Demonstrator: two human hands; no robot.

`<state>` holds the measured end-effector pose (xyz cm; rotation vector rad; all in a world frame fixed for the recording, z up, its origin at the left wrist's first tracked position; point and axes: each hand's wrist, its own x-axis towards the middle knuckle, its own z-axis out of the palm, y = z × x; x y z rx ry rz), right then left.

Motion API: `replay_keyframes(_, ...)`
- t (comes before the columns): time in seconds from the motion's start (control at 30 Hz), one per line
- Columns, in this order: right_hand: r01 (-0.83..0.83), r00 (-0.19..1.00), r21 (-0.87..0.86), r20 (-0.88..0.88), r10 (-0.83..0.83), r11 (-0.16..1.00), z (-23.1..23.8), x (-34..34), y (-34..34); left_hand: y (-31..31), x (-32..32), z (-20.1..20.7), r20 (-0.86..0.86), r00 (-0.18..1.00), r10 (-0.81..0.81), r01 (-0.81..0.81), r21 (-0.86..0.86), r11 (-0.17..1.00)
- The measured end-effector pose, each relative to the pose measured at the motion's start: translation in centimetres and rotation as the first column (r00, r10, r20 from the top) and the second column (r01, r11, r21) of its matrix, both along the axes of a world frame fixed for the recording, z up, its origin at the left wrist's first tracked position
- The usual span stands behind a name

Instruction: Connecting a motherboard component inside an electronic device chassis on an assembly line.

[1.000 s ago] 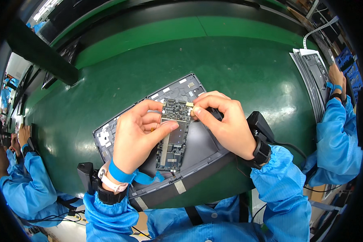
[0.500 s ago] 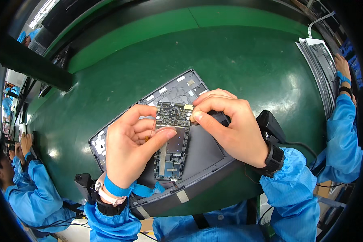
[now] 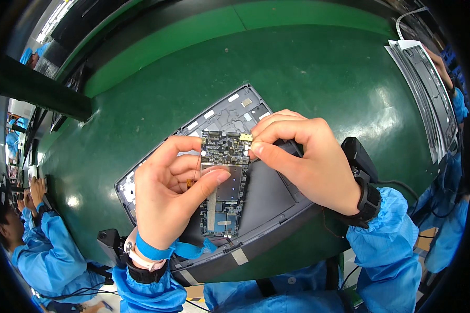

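Observation:
My left hand (image 3: pixel 167 190) grips a long, narrow circuit board (image 3: pixel 230 185) by its left side, thumb across the front. A small orange-brown flexible piece (image 3: pixel 190 183) shows beside those fingers. At the board's upper right edge, by a yellow connector (image 3: pixel 246 137) and a small white one, my right hand (image 3: pixel 303 156) pinches with thumb and forefinger. Whatever lies in that pinch is too small to make out. Beneath the board is a grey device housing (image 3: pixel 230 109), tilted on the bench, with a dark flat panel (image 3: pixel 269 190) in it.
The housing rests on a green bench (image 3: pixel 318 68). A stack of thin grey panels with white sheets (image 3: pixel 418 88) lies at the far right. A dark post (image 3: pixel 47 91) rises at the left. Co-workers in blue sleeves (image 3: pixel 62 250) sit on both sides. A thin wire (image 3: pixel 327 224) hangs below my right wrist.
My right wrist and forearm have shifted a little to the right, while the fingertips stay at the board's edge. The right co-worker's arm has drawn back from the panel stack.

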<state>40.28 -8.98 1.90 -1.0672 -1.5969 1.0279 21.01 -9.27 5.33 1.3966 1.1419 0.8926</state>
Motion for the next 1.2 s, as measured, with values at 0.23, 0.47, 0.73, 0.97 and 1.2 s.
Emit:
replay_keyframes(0.23,0.103,0.994,0.142,-0.044,-0.097,0.984,-0.7,-0.5,-0.1,-0.3,0.2,0.2,-0.047,0.999,0.003,0.000,0.065,0.998)
replay_keyframes(0.47,0.127,0.992,0.238,-0.026,-0.125,0.963,-0.9,-0.8,-0.1,-0.2,0.1,0.1,-0.037,0.999,0.012,-0.009,0.071,0.997)
replay_keyframes(0.73,0.105,0.993,0.266,0.025,-0.115,0.958,-0.9,-0.5,-0.1,-0.3,0.1,0.1,-0.010,1.000,0.010,-0.009,0.061,0.998)
replay_keyframes(0.97,0.089,0.991,0.284,0.071,-0.113,0.955,-0.8,-0.4,-0.3,-0.4,0.1,0.1,-0.014,1.000,0.001,-0.001,0.055,0.998)
replay_keyframes(1.2,-0.080,0.994,0.162,0.080,0.068,0.984,-0.1,0.6,0.3,-0.3,-0.1,0.0,-0.008,1.000,-0.018,0.019,0.055,0.998)
